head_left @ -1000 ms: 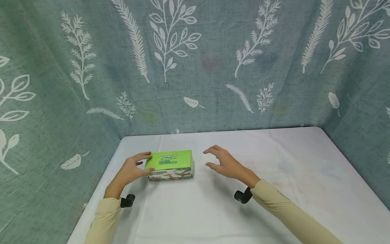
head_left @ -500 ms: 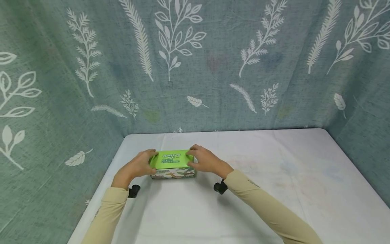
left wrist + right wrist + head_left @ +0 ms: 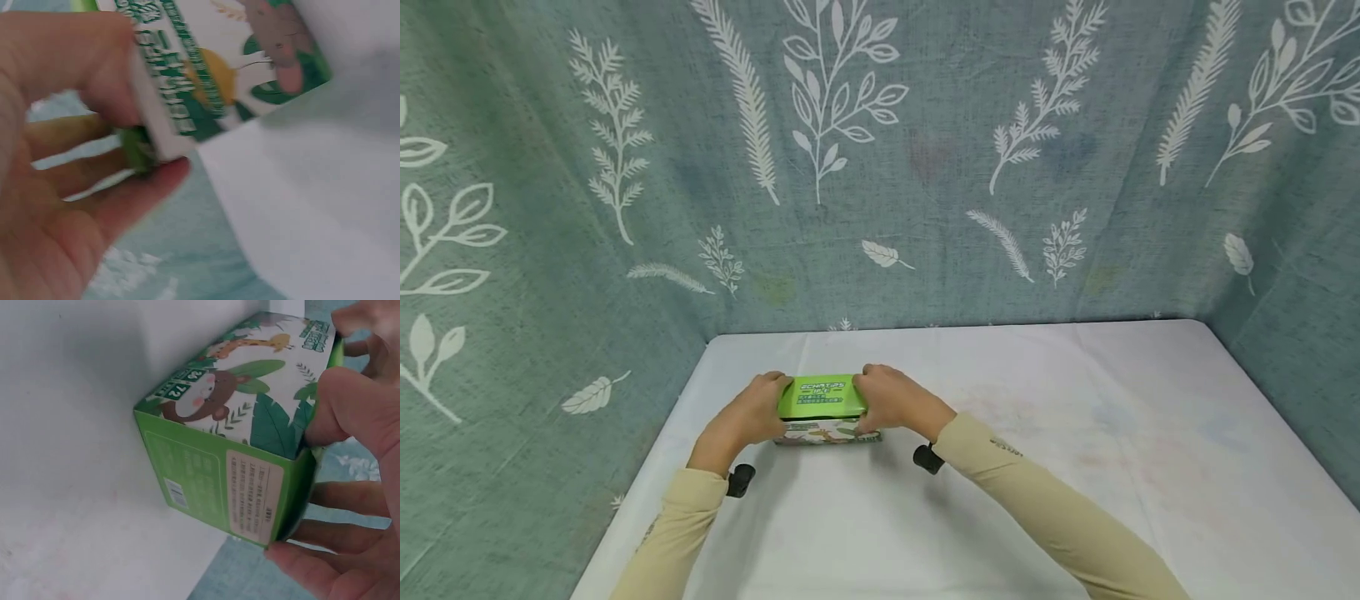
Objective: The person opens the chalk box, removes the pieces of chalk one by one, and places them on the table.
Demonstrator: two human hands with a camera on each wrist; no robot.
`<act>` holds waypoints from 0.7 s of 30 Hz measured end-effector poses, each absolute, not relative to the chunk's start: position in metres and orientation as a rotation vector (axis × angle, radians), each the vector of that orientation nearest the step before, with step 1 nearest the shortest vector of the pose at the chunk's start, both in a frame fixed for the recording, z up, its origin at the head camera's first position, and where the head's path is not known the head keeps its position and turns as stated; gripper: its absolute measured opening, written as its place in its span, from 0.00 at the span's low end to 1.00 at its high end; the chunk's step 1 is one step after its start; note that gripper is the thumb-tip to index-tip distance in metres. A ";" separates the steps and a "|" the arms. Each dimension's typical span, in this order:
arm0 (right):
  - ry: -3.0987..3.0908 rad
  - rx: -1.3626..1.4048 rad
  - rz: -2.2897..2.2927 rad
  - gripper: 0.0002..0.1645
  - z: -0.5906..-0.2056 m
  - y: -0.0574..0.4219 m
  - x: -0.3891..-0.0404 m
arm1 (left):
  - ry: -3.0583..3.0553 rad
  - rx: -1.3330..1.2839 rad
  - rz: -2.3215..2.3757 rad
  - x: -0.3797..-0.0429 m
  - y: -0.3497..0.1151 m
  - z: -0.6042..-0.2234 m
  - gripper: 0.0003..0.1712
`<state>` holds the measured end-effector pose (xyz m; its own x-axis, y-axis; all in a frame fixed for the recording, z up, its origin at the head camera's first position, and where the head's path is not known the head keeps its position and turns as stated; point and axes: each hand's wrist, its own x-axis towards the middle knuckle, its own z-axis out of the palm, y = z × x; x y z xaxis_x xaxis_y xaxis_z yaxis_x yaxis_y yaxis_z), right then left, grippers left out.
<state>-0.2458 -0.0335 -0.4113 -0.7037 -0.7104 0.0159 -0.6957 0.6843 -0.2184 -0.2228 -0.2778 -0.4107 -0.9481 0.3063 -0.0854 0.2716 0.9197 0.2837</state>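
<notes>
A cardboard box [image 3: 822, 398] with a bright green top and cartoon animals on its front sits on the white table. My left hand [image 3: 751, 415] grips its left end, thumb at the front and fingers toward the back. At the other end my right hand [image 3: 901, 400] holds it the same way. In the left wrist view the thumb presses near the printed front of the box [image 3: 206, 75]. The right wrist view shows the green side panel of the box [image 3: 212, 481] with a barcode, and the thumb on the upper front edge. Whether the lid is loose, I cannot tell.
The white-covered table [image 3: 1037, 467] extends to the right and in front of the box. A green-grey curtain [image 3: 925, 250] with white leaf prints encloses the back and sides. A small black wrist camera [image 3: 928, 458] hangs under the right wrist, another [image 3: 741, 481] under the left.
My right hand has come left from the open table onto the box's right end. My left hand has closed further over the left end. The box has stayed about where it was.
</notes>
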 end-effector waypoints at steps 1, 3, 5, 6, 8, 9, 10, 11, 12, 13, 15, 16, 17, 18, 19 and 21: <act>2.826 -1.182 -0.310 0.31 -0.411 -0.034 -0.245 | 2.964 0.439 0.470 -0.223 -0.280 -0.413 0.42; 2.841 -1.175 -0.318 0.30 -0.412 -0.033 -0.244 | 2.978 0.426 0.586 -0.222 -0.286 -0.418 0.42; 2.853 -1.166 -0.356 0.31 -0.415 -0.033 -0.243 | 2.978 0.406 0.697 -0.221 -0.293 -0.423 0.41; 2.856 -1.167 -0.386 0.31 -0.418 -0.033 -0.242 | 2.975 0.400 0.734 -0.220 -0.296 -0.424 0.41; 2.863 -1.184 -0.459 0.32 -0.422 -0.031 -0.241 | 2.960 0.381 0.815 -0.218 -0.301 -0.428 0.41; 2.866 -1.196 -0.500 0.33 -0.425 -0.030 -0.241 | 2.946 0.366 0.873 -0.216 -0.303 -0.430 0.40; 2.867 -1.206 -0.543 0.34 -0.428 -0.029 -0.241 | 2.930 0.352 0.935 -0.215 -0.305 -0.433 0.40; 2.865 -1.218 -0.588 0.34 -0.430 -0.027 -0.241 | 2.902 0.331 1.023 -0.213 -0.308 -0.436 0.40; 2.864 -1.231 -0.631 0.35 -0.432 -0.025 -0.241 | 2.872 0.312 1.115 -0.212 -0.310 -0.439 0.40; 2.855 -1.243 -0.678 0.35 -0.434 -0.023 -0.242 | 2.837 0.299 1.212 -0.210 -0.311 -0.442 0.39; 2.839 -1.250 -0.749 0.36 -0.435 -0.018 -0.244 | 2.746 0.295 1.397 -0.210 -0.316 -0.449 0.39; 2.828 -1.251 -0.778 0.36 -0.436 -0.016 -0.246 | 2.710 0.310 1.464 -0.210 -0.318 -0.452 0.38; 2.821 -1.257 -0.796 0.35 -0.435 -0.013 -0.247 | 2.680 0.324 1.518 -0.211 -0.321 -0.454 0.37; 2.809 -1.261 -0.815 0.35 -0.435 -0.011 -0.248 | 2.662 0.343 1.552 -0.211 -0.323 -0.455 0.36; 2.799 -1.257 -0.826 0.35 -0.434 -0.009 -0.249 | 2.642 0.362 1.584 -0.212 -0.325 -0.457 0.35; 2.786 -1.241 -0.849 0.34 -0.433 -0.005 -0.249 | 2.630 0.392 1.615 -0.213 -0.329 -0.457 0.32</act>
